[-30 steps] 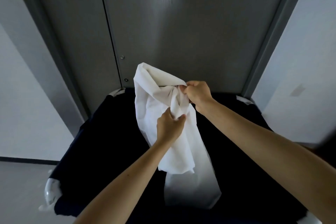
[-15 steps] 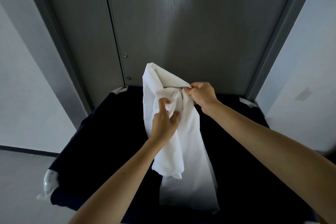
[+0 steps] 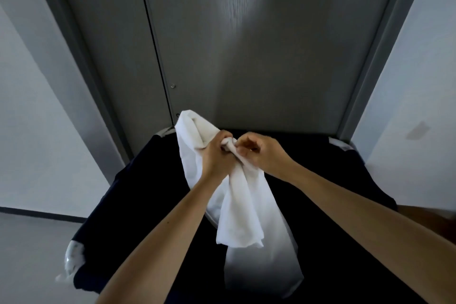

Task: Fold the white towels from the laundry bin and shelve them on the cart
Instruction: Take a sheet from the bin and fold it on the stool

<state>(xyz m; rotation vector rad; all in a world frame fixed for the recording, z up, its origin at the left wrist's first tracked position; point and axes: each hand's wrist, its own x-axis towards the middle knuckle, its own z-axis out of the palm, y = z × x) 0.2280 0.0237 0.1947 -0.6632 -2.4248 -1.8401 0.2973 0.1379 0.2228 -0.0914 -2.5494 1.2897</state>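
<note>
A white towel (image 3: 243, 207) hangs bunched over the dark laundry bin (image 3: 148, 205), its lower end trailing down into the bin's black interior. My left hand (image 3: 217, 155) grips the towel's upper part, with a fold of cloth rising above and left of it. My right hand (image 3: 261, 153) sits right beside the left, fingers curled and pinching a small bunch of the towel between the two hands. The inside of the bin is too dark to show any other towels. No cart is in view.
A grey door (image 3: 246, 44) with a vertical seam stands directly behind the bin, framed by grey jambs. Pale walls (image 3: 37, 118) flank it on both sides. Grey floor (image 3: 29, 254) shows at the lower left beside the bin's rounded white corner (image 3: 72, 258).
My left hand has climbed up the towel from below to meet the right hand near the top. The right hand has stayed in about the same place.
</note>
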